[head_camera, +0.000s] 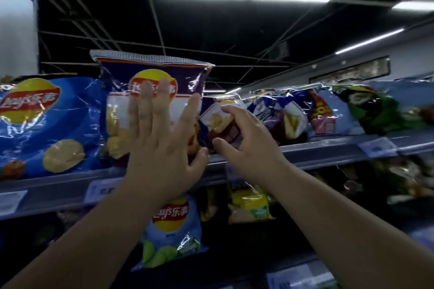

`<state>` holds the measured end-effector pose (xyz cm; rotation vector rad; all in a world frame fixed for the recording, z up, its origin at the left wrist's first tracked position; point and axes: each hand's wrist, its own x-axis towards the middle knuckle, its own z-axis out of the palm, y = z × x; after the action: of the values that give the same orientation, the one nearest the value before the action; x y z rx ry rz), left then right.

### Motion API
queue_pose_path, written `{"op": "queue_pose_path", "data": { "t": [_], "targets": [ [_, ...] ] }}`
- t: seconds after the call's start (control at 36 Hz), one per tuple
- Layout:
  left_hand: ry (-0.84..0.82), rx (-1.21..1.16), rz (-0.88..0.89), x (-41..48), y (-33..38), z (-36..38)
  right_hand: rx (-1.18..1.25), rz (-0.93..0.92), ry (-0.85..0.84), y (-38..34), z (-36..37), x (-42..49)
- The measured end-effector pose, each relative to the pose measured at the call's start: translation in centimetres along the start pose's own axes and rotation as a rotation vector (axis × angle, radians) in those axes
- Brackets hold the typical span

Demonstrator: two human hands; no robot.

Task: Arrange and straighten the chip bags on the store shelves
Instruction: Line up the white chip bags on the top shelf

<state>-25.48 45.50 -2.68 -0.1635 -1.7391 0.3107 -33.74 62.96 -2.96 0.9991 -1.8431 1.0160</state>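
In the head view, straightening on the top shelf (328, 151) was judged under way: the upright purple bag (150, 70) was pressed by the flat, straight-fingered left hand (162, 141), while the leaning bag (217, 118) beside it, judged next for righting, was approached by the half-open, curved-fingered right hand (245, 148).

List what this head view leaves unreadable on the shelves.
Head view:
- Purple bag lower front: covered by left hand.
- Price tags: print blurred.
- Blue bag: cut off by left edge.
- Whether right hand grips the tilted bag: unclear.
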Motion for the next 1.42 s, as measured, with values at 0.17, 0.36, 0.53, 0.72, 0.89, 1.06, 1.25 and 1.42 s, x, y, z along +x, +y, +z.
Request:
{"op": "queue_pose_path", "data": {
  "t": [0.17,0.36,0.53,0.72,0.89,1.06,1.25,1.42],
  "targets": [
    [-0.196,-0.384,0.014,3.8,7.4,0.8,-0.040,-0.131,0.194,3.5,-5.9,-0.8],
    [-0.374,-0.590,-0.337,8.1,14.2,5.2,-0.103,-0.052,0.172,10.8,-11.8,-0.9],
    [-0.455,-0.671,-0.587,9.8,14.7,9.1,-0.386,-0.082,0.052,15.5,-15.0,0.8],
    [-0.135,-0.514,-0.611,8.2,14.5,9.5,-0.637,-0.258,-0.140,16.0,-14.0,3.2],
    [-0.062,-0.570,-0.586,8.9,15.4,8.3,-0.744,-0.295,-0.012,16.1,-12.2,5.9],
    [-0.141,-0.557,-0.489,10.6,16.0,7.7,-0.710,-0.300,0.116,17.8,-13.2,7.6],
    [-0.060,-0.542,-0.605,11.4,14.5,8.1,0.094,0.137,0.111,18.0,-15.3,8.5],
    [-0.162,-0.970,-0.781,11.9,14.7,8.1,0.621,0.173,0.137,16.7,-16.1,8.3]
  ]
}}
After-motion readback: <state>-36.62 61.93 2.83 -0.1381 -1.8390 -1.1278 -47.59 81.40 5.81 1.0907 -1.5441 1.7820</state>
